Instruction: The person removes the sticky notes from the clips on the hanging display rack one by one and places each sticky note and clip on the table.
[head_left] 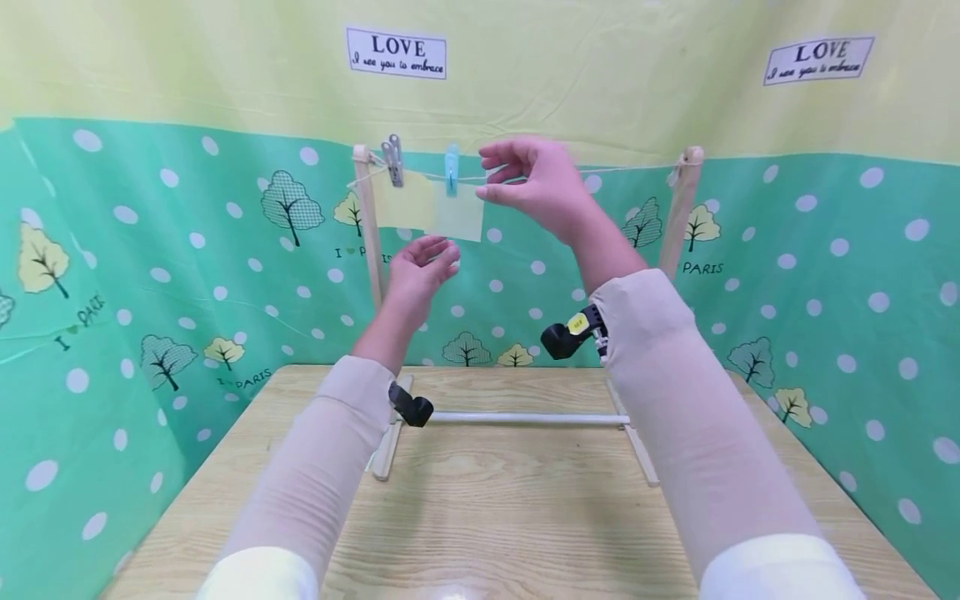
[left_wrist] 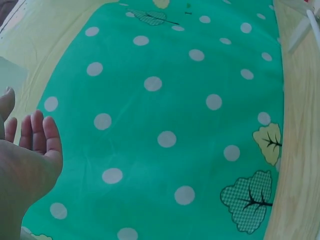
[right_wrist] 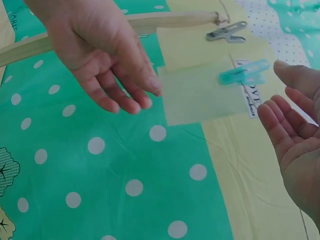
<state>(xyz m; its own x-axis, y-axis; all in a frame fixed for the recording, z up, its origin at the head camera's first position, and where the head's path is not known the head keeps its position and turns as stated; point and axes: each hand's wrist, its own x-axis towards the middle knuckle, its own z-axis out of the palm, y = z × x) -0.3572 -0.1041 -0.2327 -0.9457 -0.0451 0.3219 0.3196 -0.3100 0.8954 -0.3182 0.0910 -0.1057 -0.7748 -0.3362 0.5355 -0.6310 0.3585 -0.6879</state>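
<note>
"LOVE" reads out twice on the far backdrop [head_left: 570,92], one label [head_left: 397,54] left and another right, each with "I see you to embrace" beneath; lower, "PARIS" sits among the trees. The yellow sticker on your right wrist camera [head_left: 570,332] is too small to read.

And here's the pale sheet [head_left: 459,218], hanging from the cord [head_left: 630,170] under a blue clip [head_left: 452,171], its left edge meeting a yellow sheet [head_left: 401,202] under a metal clip [head_left: 394,162] by the left post [head_left: 369,225].

Your right hand [head_left: 538,185], fingers loosely bent and parted from the thumb, hovers just right of the blue clip, gripping nothing. Your left hand [head_left: 420,273], relaxed, waits below the pale sheet's lower edge; contact, you can't tell. Open cord stretches right to the right post [head_left: 681,208].
</note>
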